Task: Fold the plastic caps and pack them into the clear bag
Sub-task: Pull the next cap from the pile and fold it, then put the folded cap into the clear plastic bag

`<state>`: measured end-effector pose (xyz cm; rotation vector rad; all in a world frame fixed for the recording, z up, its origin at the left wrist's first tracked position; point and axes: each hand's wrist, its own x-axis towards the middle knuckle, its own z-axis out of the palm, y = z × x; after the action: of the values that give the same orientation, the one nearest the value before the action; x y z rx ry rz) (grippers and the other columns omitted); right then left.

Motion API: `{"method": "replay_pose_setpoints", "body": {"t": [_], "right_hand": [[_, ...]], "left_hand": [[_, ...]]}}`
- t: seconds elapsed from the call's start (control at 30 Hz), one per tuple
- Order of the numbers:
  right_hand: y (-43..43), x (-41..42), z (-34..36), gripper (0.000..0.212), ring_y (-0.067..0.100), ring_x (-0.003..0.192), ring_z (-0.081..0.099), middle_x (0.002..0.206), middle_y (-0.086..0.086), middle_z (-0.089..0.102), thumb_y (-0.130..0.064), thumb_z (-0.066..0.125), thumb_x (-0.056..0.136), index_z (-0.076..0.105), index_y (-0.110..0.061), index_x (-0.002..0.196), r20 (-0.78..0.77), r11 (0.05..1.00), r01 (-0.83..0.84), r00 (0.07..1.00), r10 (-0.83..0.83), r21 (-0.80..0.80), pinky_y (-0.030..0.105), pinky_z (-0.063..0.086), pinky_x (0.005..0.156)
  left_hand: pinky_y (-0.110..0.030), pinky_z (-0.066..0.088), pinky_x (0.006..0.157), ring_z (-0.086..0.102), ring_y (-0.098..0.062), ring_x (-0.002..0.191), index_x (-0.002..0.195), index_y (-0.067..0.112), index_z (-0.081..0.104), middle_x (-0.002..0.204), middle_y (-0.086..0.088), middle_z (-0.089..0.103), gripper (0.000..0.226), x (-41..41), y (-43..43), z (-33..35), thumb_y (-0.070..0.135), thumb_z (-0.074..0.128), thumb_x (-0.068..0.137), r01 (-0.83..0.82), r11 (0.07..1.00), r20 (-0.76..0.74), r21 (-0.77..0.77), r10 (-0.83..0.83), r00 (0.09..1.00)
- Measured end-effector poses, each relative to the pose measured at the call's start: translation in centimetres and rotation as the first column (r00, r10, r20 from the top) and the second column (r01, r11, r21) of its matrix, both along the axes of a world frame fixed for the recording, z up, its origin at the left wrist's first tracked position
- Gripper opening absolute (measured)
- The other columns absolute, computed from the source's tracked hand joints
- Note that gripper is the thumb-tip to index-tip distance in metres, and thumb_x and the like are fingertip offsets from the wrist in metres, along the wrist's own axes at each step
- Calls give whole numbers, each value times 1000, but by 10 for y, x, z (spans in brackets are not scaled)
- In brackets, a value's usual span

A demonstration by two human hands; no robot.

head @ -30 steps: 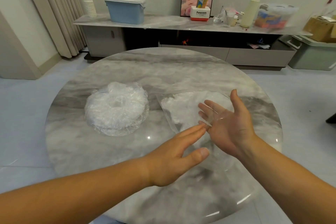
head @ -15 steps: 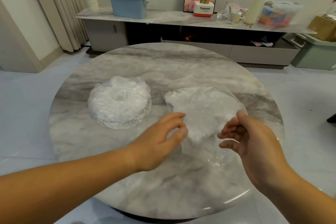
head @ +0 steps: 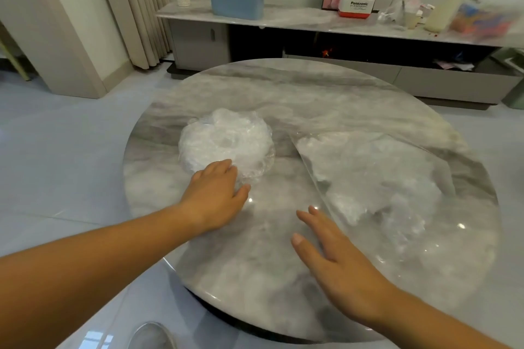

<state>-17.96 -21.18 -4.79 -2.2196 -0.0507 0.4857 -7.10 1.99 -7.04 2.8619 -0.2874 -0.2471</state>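
The round surface (head: 283, 88) looks like polished grey-and-white marble, smooth and glossy, with bright glints. The caps (head: 224, 142) are thin, crinkled, translucent plastic, whitish where they are stacked. The bag (head: 377, 167) is clear, smooth, shiny film. The floor (head: 71, 150) is glossy pale tile, and the curtain (head: 136, 8) is matt cloth.

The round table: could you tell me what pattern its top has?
The table is grey-and-white marble; head view.

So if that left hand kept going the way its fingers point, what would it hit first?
The left hand would meet the round stack of crinkly clear plastic caps first. Its fingertips sit at the stack's near edge, though actual contact is hard to judge.
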Motion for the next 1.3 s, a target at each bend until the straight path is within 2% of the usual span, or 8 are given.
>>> {"method": "replay_pose_setpoints", "body": {"t": [0.1,0.3,0.47,0.7,0.83,1.1,1.2,1.3], "right_hand": [[-8,2,-6,71,-9,149,2,162,-32,2,-67,37,94,12,-47,157,37,998,60,998,-59,-8,25,9,124],[-16,9,-12,72,-15,138,11,151,-37,9,-59,41,98,7,-43,159,121,993,118,986,-116,-11,15,14,113],[-28,22,-14,70,-8,141,16,160,-22,20,-51,42,102,10,-31,161,169,979,204,966,-197,-24,17,14,113],[-32,24,-15,57,7,146,31,159,-13,35,-55,44,100,35,-33,153,202,980,177,967,-156,-94,27,27,116],[-29,19,-17,57,5,149,26,161,-12,33,-58,41,99,37,-36,151,201,984,121,975,-93,-131,27,25,120],[-27,21,-15,55,4,147,27,158,-14,35,-56,41,100,39,-34,150,227,984,84,973,-48,-155,22,24,116],[-27,19,-13,61,0,147,26,156,-21,34,-68,34,92,44,-39,146,266,992,51,964,-19,-114,24,26,118],[-31,15,-9,61,-6,149,14,161,-27,20,-76,25,94,50,-44,139,391,989,-43,915,97,-144,21,21,118]], "left_hand": [[-37,33,106,46,-23,127,129,14,53,135,0,50,43,1,8,6,45,38,103,17,996,85,-90,-10,996],[-31,38,107,51,-17,127,152,21,37,154,8,36,55,-5,15,10,43,46,102,54,977,78,-208,-38,996],[-33,40,102,56,-18,119,125,15,62,131,5,56,58,-5,17,6,54,33,93,64,992,102,-106,-53,993],[-44,20,116,20,-18,148,147,39,41,166,6,16,49,-6,10,1,53,37,100,126,992,48,30,-127,991],[-37,15,112,18,-13,145,152,33,35,164,11,22,79,-6,6,3,66,14,83,104,993,83,48,-107,991],[-23,7,104,17,-10,145,157,27,27,160,14,27,78,-4,8,5,57,30,84,9,985,130,-172,14,991],[-18,5,103,22,-8,141,153,26,36,155,13,36,74,-9,12,11,59,30,87,107,976,278,-189,-51,959],[-22,15,107,37,-14,138,148,21,46,149,8,47,64,-28,16,16,54,37,93,321,942,397,-93,-261,880]]}}
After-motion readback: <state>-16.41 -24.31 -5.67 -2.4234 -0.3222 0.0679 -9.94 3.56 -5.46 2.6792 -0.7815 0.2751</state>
